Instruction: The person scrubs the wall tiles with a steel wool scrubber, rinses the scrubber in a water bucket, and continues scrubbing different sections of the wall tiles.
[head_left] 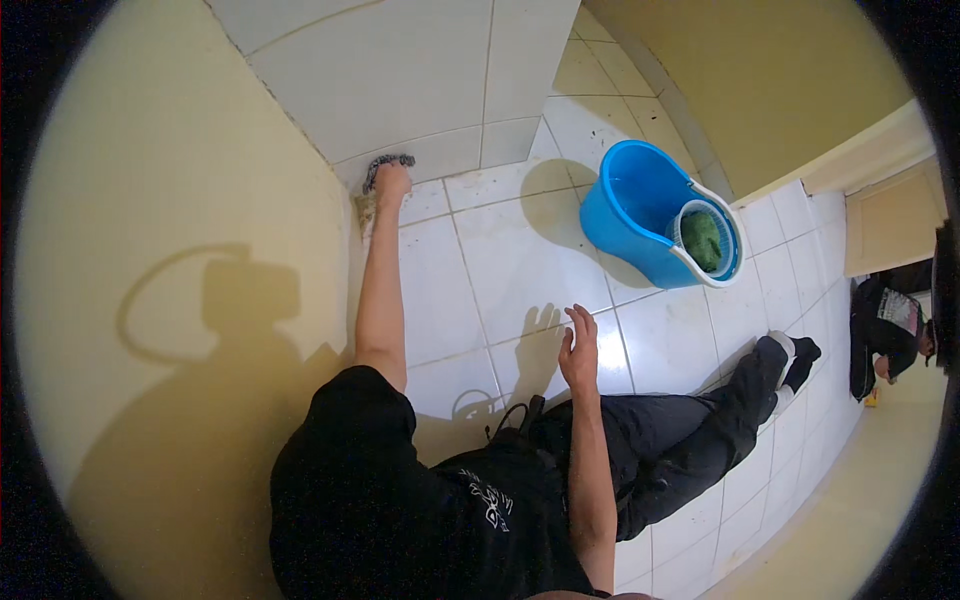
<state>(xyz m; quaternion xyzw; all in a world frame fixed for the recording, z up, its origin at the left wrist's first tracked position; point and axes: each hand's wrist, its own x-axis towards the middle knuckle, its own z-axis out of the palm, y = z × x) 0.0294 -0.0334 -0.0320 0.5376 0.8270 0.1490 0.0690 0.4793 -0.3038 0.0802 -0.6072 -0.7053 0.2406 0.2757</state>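
At the corner where the tiled wall meets the floor, my left hand [393, 181] is closed on a dark grey speckled cloth [376, 170]. It presses the cloth against the bottom of the white tiled wall [400, 90]. Just below that hand, a brownish dirty patch [366, 212] marks the corner by the yellow wall. My right hand [580, 352] hovers over the white floor tiles [530, 255] with its fingers apart and holds nothing. A blue mop bucket [622, 235] stands beyond it, and a green cloth [701, 240] lies in the bucket's white wringer basket [684, 212].
The yellow wall [170, 170] rises close along my left side. My outstretched legs [690, 440] lie across the tiles to the right. Farther right, another person [890, 335] in dark clothes is near a light wooden door [892, 222]. A white handle [712, 190] crosses the bucket's rim.
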